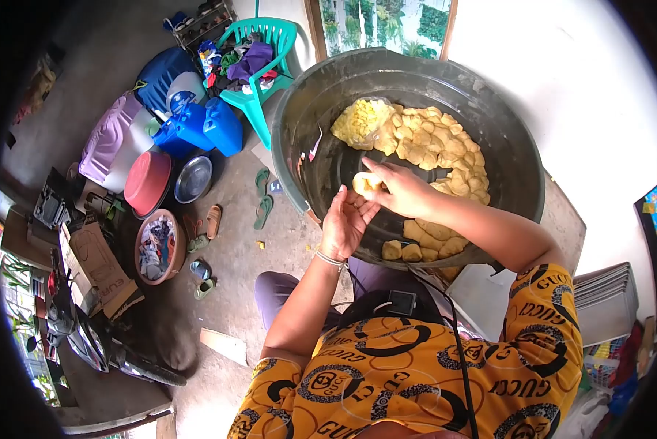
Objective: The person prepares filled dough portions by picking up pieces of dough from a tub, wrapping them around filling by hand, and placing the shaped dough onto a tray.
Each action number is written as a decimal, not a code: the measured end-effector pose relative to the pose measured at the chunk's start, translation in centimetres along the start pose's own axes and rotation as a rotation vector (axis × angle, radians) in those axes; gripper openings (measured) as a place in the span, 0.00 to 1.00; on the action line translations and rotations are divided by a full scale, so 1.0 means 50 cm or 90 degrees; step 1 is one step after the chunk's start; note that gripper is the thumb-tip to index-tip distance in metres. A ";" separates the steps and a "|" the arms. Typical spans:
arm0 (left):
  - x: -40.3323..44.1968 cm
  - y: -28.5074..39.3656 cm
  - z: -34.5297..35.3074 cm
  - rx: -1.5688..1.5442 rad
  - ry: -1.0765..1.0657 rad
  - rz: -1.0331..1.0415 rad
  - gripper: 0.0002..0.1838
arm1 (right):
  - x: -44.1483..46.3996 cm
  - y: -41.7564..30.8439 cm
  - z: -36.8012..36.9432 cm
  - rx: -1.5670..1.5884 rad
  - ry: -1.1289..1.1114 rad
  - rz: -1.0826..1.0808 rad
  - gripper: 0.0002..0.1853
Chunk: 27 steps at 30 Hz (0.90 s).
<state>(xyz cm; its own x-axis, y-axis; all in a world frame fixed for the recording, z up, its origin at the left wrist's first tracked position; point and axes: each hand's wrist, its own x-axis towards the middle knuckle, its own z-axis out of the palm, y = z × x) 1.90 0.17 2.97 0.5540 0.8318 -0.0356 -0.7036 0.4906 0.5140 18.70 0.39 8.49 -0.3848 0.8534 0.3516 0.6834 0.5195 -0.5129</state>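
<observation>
A small piece of yellowish dough (pixel 366 183) is pinched between the thumb and fingers of my right hand (pixel 403 189). Just below it, my left hand (pixel 345 225) is palm up with its fingers stretched out towards the dough; whether they touch it I cannot tell. Both hands are over a large dark basin (pixel 292 139). Many rounded dough pieces (pixel 423 139) lie along the basin's far and right sides, with more dough (pixel 434 238) near its front rim. A clear plastic bag of yellow bits (pixel 361 122) rests beside them.
A green plastic chair (pixel 259 95) piled with clothes stands behind the basin on the left. Blue jugs (pixel 222 126), a red basin (pixel 147 181), a laundry tub (pixel 160 274), and slippers (pixel 263 211) are on the floor. Grey trays (pixel 608 304) are stacked at right.
</observation>
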 end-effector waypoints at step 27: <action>0.000 -0.005 -0.009 -0.057 0.010 0.086 0.14 | 0.012 -0.028 -0.022 0.067 -0.075 -0.062 0.09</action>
<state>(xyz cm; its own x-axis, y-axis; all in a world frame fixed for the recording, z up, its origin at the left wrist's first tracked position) 1.86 0.15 2.43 0.4452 0.8953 0.0144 -0.8083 0.3950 0.4366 18.22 0.14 10.29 -0.5208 0.7944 0.3125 0.5727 0.5966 -0.5622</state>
